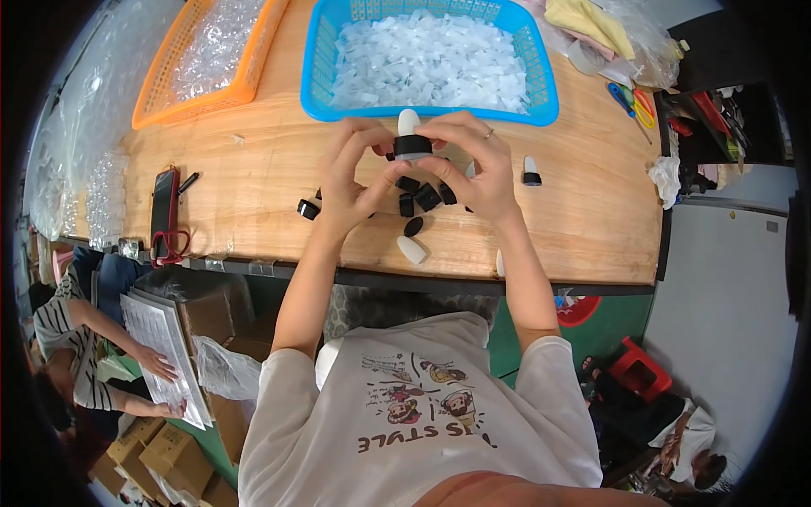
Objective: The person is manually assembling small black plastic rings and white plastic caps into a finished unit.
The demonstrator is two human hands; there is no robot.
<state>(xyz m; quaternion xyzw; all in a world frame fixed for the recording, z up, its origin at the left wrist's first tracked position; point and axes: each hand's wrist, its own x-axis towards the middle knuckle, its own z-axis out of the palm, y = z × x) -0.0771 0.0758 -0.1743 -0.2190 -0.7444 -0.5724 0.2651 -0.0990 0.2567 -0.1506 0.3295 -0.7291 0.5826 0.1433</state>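
Note:
Both my hands are raised over the wooden table point(279, 169), in front of a blue basket point(308, 84). Between them is a small part with a white rounded tip and a black band point(411, 145). My left hand point(355, 169) pinches its left side with thumb and fingers, while my right hand point(477, 160) grips its right side. Several black pieces point(428, 198) lie on the table below, some partly hidden by my hands. Nearer me are a black oval piece point(413, 226) and a loose white rounded cap point(411, 250). A similar black-and-white part point(530, 171) stands upright to the right.
Translucent pieces fill the blue basket; an orange basket point(145, 106) with clear pieces stands left of it. A phone point(164, 203) and red-handled scissors point(173, 245) lie at left. Tools point(642, 108) rest at far right. Two other people point(80, 338) are lower left and lower right.

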